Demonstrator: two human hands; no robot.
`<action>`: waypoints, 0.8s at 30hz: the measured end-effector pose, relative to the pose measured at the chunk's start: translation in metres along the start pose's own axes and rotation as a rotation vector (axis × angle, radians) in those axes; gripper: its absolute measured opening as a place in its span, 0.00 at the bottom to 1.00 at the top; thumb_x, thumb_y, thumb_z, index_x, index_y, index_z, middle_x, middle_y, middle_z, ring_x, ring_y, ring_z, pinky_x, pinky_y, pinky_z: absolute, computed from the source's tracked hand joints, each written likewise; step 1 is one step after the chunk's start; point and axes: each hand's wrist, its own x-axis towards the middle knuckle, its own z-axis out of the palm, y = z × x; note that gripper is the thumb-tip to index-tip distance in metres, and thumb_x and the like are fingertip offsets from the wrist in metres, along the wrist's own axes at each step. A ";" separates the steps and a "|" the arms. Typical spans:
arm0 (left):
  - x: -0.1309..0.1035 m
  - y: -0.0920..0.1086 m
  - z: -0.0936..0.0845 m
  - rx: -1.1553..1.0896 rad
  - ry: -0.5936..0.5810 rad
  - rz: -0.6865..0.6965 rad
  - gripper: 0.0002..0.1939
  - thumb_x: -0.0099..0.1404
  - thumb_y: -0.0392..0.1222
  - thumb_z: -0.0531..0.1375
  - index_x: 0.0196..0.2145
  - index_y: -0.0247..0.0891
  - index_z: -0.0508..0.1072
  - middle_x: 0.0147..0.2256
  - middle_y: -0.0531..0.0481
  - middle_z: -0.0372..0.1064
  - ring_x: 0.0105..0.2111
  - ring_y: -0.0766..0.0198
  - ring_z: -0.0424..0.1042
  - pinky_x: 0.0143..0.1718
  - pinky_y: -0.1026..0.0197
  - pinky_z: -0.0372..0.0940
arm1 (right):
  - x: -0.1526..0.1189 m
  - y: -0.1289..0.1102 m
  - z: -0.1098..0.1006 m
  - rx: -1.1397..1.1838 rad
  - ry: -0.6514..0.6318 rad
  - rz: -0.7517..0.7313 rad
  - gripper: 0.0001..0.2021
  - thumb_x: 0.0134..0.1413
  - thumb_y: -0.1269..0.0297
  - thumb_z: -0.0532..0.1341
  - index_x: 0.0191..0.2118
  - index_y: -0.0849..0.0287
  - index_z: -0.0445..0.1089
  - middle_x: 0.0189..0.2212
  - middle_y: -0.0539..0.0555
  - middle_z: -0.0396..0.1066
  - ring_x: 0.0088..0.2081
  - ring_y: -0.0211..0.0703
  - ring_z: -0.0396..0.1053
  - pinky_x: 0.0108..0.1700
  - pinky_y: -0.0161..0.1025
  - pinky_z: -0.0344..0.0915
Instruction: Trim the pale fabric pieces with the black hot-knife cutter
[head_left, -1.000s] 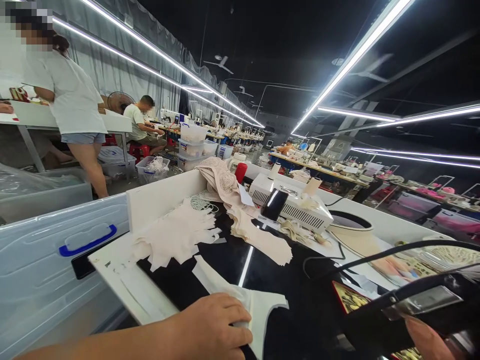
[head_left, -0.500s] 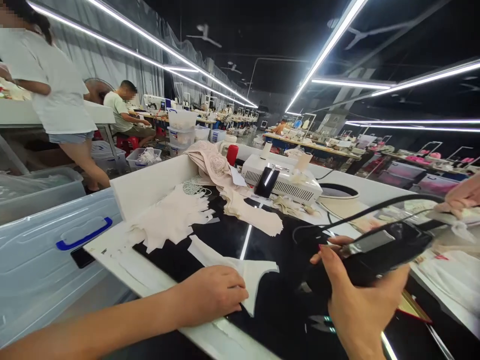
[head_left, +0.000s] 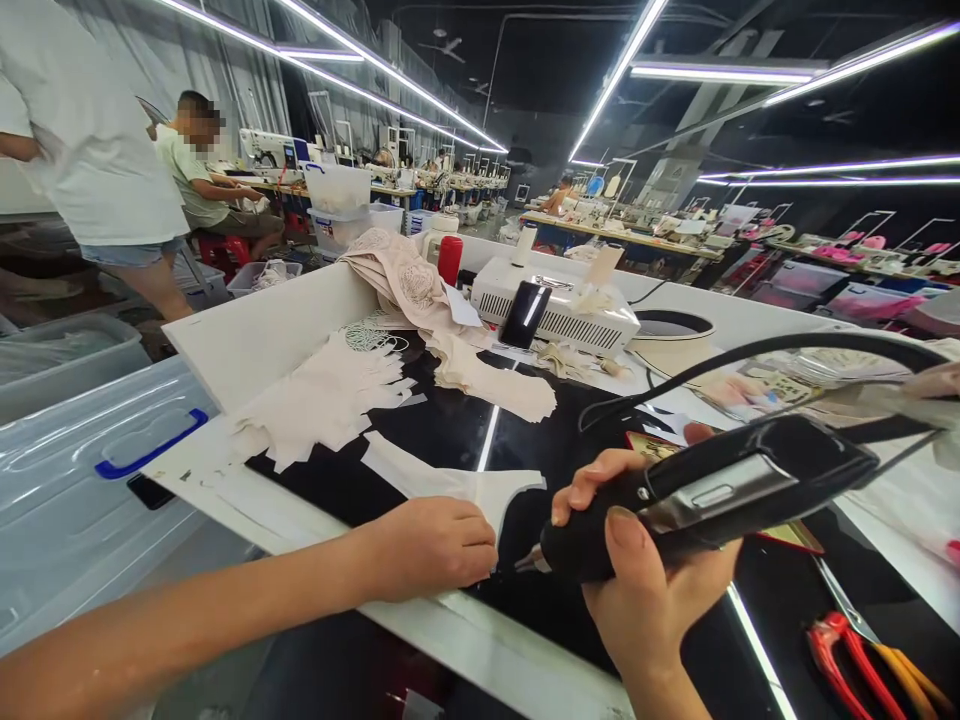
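Observation:
My left hand (head_left: 429, 548) lies on the near corner of a cream cut fabric piece (head_left: 450, 482), its fingers curled closed and pinching the edge. Flat on the black tabletop (head_left: 442, 425), the piece spreads out to the left and right. My right hand (head_left: 652, 570) is wrapped around a black corded hand tool (head_left: 750, 470) with a silver panel. Its pointed metal tip (head_left: 532, 562) faces left, just right of my left fingers and apart from the fabric. A black cable (head_left: 780, 350) arches from the tool's rear.
Cream fabric stacks (head_left: 322, 395) and a lace-patterned piece (head_left: 405, 280) lie behind. Further back stand a phone (head_left: 525, 312), a white machine box (head_left: 555, 300) and a red thread cone (head_left: 449, 260). Red-handled scissors (head_left: 847, 640) lie right. Another person's hand (head_left: 937, 385) is near the cable.
My right hand has brought the tool leftward, closer to my left hand, and its tip now shows. The view has tilted down, revealing the scissors. My left hand stays at the fabric.

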 end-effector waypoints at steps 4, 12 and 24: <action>0.000 0.001 0.003 -0.002 0.016 -0.006 0.12 0.77 0.30 0.56 0.34 0.35 0.73 0.34 0.49 0.75 0.35 0.65 0.74 0.45 0.64 0.71 | -0.005 -0.001 0.002 0.045 -0.023 0.027 0.31 0.60 0.65 0.71 0.66 0.46 0.62 0.36 0.48 0.72 0.29 0.38 0.70 0.26 0.38 0.74; 0.002 0.002 0.007 -0.074 0.063 -0.101 0.13 0.78 0.33 0.56 0.35 0.35 0.75 0.36 0.50 0.78 0.38 0.63 0.76 0.45 0.63 0.71 | -0.009 0.004 0.006 0.070 -0.041 0.037 0.31 0.60 0.65 0.70 0.65 0.45 0.61 0.35 0.47 0.71 0.29 0.38 0.69 0.26 0.37 0.73; 0.000 0.002 0.014 -0.127 0.061 -0.145 0.08 0.76 0.34 0.60 0.37 0.36 0.76 0.38 0.50 0.79 0.40 0.63 0.76 0.47 0.61 0.71 | -0.005 0.010 0.011 0.033 -0.006 -0.022 0.32 0.60 0.67 0.69 0.66 0.44 0.61 0.36 0.47 0.72 0.29 0.39 0.70 0.27 0.38 0.73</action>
